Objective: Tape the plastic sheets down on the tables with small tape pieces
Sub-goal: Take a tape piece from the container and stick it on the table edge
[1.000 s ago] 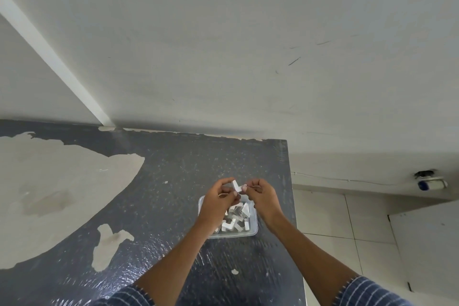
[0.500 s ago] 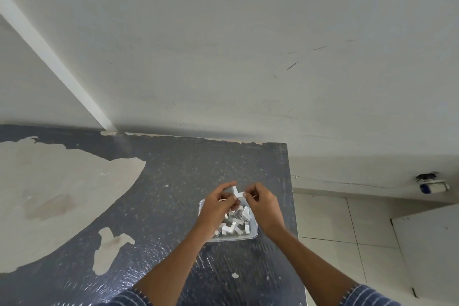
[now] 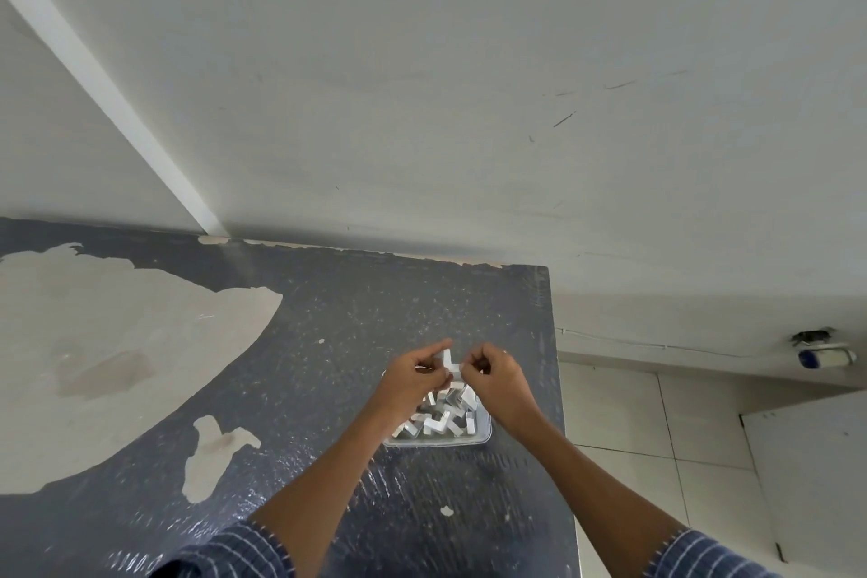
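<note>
A small white tape piece [image 3: 451, 364] is pinched between my left hand [image 3: 413, 378] and my right hand [image 3: 497, 383], held just above a shallow clear tray [image 3: 483, 432] of several white tape pieces. The tray sits near the right edge of a dark grey table [image 3: 328, 343] with large patches of worn bare surface. A glossy clear plastic sheet [image 3: 422, 483] covers the tabletop and glints near the front. Both hands have fingers curled, thumbs and forefingers meeting on the tape.
The table's right edge [image 3: 558, 390] drops to a white tiled floor [image 3: 619, 418]. A white wall rises behind the table. A small white scrap [image 3: 447, 511] lies on the sheet in front of the tray. A white panel [image 3: 807, 474] stands at the right.
Both hands stayed together over the tray, working the same tape piece between the fingertips. The view tilted slightly, so the hands sit a little lower in frame.
</note>
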`<act>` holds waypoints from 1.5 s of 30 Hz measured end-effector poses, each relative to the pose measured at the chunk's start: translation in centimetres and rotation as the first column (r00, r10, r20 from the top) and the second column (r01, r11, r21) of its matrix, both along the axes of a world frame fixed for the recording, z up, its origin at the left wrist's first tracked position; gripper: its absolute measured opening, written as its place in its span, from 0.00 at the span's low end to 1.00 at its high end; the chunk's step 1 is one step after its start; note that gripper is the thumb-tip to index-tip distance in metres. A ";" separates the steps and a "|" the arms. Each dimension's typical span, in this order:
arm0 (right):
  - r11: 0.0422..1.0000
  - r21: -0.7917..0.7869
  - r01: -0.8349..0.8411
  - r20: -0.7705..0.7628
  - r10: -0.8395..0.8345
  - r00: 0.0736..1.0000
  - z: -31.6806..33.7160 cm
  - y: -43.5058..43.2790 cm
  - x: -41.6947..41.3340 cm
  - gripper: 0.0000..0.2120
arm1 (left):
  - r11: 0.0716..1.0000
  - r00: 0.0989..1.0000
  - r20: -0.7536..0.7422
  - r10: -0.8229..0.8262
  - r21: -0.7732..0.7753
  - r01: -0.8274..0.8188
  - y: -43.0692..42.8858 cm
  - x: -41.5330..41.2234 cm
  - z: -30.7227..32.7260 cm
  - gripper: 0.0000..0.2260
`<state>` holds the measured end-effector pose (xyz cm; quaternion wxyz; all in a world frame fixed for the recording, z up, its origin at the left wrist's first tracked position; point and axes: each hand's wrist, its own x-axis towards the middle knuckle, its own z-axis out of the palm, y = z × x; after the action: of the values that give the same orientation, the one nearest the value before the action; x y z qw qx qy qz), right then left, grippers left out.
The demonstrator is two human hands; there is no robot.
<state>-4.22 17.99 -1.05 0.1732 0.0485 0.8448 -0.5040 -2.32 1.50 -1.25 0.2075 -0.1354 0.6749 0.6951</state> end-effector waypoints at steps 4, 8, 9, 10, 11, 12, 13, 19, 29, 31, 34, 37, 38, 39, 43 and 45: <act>1.000 0.009 -0.011 -0.001 0.011 1.000 0.0 0.0 -0.1 0.03 | 0.998 0.999 -0.010 -0.031 -0.054 0.030 -0.4 -0.2 -0.2 0.23; 0.988 0.092 -0.122 -0.120 0.132 0.984 0.3 -0.2 0.0 0.04 | 0.995 0.999 -0.012 -0.032 -0.090 0.031 -0.2 -0.2 0.0 0.24; 0.984 0.104 -0.142 -0.144 0.156 0.977 0.4 -0.2 0.1 0.04 | 0.995 0.999 -0.011 -0.034 -0.095 0.033 -0.2 -0.2 0.1 0.24; 0.980 0.118 -0.160 -0.161 0.178 0.971 0.4 -0.3 0.1 0.03 | 0.994 0.999 -0.008 -0.037 -0.103 0.036 -0.1 -0.2 0.1 0.24; 0.976 0.127 -0.177 -0.169 0.198 0.966 0.3 -0.2 0.2 0.03 | 0.993 0.999 -0.003 -0.041 -0.112 0.041 -0.1 -0.2 0.1 0.23; 0.970 0.139 -0.201 -0.172 0.223 0.959 0.2 -0.2 0.2 0.03 | 0.992 0.999 0.002 -0.046 -0.117 0.046 -0.2 -0.2 0.0 0.23; 0.960 0.159 -0.231 -0.180 0.258 0.949 0.0 -0.1 0.2 0.04 | 0.992 0.999 0.009 -0.051 -0.113 0.052 -0.3 -0.2 -0.1 0.23; 0.836 0.353 -0.421 -0.198 0.507 0.839 -1.3 0.9 -0.2 0.07 | 0.998 0.998 0.034 -0.059 -0.034 0.060 -0.6 0.1 0.1 0.25; 0.849 0.369 -0.378 -0.433 0.517 0.739 -0.7 1.2 -0.1 0.05 | 0.997 0.997 0.046 -0.055 0.056 0.053 -0.9 0.3 -0.2 0.14; 0.889 0.312 -0.335 -0.417 0.445 0.792 -0.6 1.1 0.0 0.04 | 0.990 0.998 0.064 -0.031 0.141 0.022 -0.7 0.3 0.0 0.16; 0.939 0.227 -0.257 -0.386 0.329 0.862 -0.5 0.8 0.3 0.03 | 0.959 0.996 0.089 0.006 0.282 -0.031 -0.3 0.2 0.3 0.16; 0.975 0.130 -0.179 -0.314 0.211 0.926 -0.3 0.6 0.4 0.03 | 0.945 0.995 0.095 0.034 0.320 -0.063 0.0 0.1 0.5 0.16; 0.983 0.105 -0.152 -0.293 0.176 0.940 -0.2 0.5 0.4 0.03 | 0.944 0.994 0.100 0.043 0.323 -0.073 0.0 0.0 0.5 0.16; 0.989 0.085 -0.120 -0.274 0.139 0.952 -0.1 0.4 0.4 0.04 | 0.944 0.993 0.104 0.051 0.320 -0.082 0.1 -0.1 0.6 0.16; 0.998 0.014 0.055 -0.182 -0.052 0.982 0.4 0.0 0.0 0.06 | 0.973 0.997 0.070 -0.021 0.229 0.004 0.1 0.2 0.7 0.16; 0.997 -0.027 0.076 -0.130 -0.079 0.988 0.6 0.0 -0.3 0.05 | 0.979 0.997 0.074 -0.019 0.206 0.003 0.2 0.4 0.6 0.16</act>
<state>-4.57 17.96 -0.41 0.0984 0.0463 0.8462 -0.5217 -1.90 1.65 -0.68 0.2496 -0.1359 0.5918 0.7543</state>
